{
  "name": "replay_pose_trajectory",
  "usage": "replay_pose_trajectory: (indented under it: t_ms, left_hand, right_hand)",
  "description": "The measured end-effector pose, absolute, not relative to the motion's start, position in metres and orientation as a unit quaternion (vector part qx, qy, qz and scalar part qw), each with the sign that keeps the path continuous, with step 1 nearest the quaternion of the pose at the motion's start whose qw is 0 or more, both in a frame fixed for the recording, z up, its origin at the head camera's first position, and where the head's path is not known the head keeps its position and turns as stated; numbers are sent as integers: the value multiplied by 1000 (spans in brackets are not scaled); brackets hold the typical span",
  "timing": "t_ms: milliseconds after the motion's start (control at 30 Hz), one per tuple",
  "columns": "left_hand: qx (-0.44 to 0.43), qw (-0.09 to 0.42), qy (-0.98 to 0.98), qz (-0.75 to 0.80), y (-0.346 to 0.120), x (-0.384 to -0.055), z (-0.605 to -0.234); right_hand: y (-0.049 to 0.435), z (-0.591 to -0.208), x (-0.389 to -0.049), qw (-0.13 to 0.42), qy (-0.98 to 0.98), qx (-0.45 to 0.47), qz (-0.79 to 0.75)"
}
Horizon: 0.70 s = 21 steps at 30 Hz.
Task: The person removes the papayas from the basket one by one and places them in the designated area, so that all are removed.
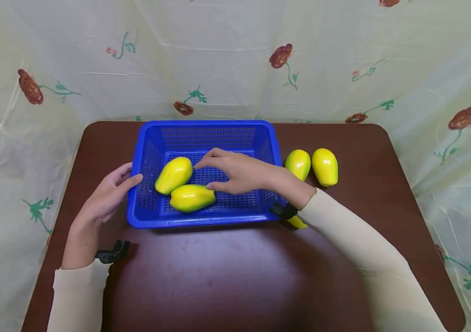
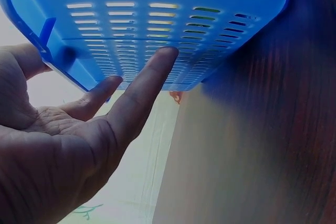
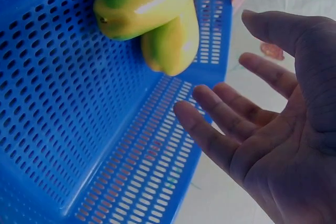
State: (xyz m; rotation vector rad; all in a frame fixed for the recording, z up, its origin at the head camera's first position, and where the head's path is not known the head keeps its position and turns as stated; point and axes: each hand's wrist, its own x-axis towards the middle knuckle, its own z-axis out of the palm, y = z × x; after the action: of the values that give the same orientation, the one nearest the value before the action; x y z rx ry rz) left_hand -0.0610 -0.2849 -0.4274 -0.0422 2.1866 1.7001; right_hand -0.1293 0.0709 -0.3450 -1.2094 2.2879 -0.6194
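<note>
Head view: we count two glossy yellow-green oval fruits (image 1: 174,175) inside one blue rectangular plastic basket (image 1: 204,123), plus three similar fruits (image 1: 325,167) to its right, one mostly hidden. We see the left hand (image 1: 108,192) gripping the basket's rim, the right hand (image 1: 239,173), fingers apart, over it.

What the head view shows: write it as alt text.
A person's open right hand hangs over a rectangular blue plastic basket containing two glossy yellow-green oval fruits; the left hand holds the rim. Similar fruits lie at right on a brown table.
</note>
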Motion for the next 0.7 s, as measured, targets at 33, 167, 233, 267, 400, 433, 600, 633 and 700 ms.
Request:
replay_pose_trajectory:
  t_ms: [33,167,233,267,400,433,600,633,700]
  left_hand:
    - [-14,184,776,603,-285,-61,-427]
    - [-4,180,773,608,-285,-63,-426]
    - [-3,179,770,612,-286,-64,-426]
    - [-4,179,769,614,-286,-64,-426]
    - [-9,182,765,617,-289,-63,-427]
    - [-9,182,765,618,-289,-63,-427]
    - [-8,182,764,619,-289,-62,-429]
    - [-8,183,765,618,-289,-62,-429]
    - [-7,184,766,616,-288,-63,-430]
  right_hand:
    - [69,-346,-130,243,833,-444,-224]
    - [61,-348,-135,258,825,-457,-212]
    - [56,-349,-137,262,820,-466,-201]
    - [53,-349,-138,265,818,-472,-195]
    - [39,-353,-139,279,812,-485,-167]
    - [36,-354,-139,282,810,-488,-162]
    - [23,-358,-138,294,797,-503,-159]
    - [21,-359,-138,297,796,-504,-158]
    - [19,-360,-137,305,794,-503,-154]
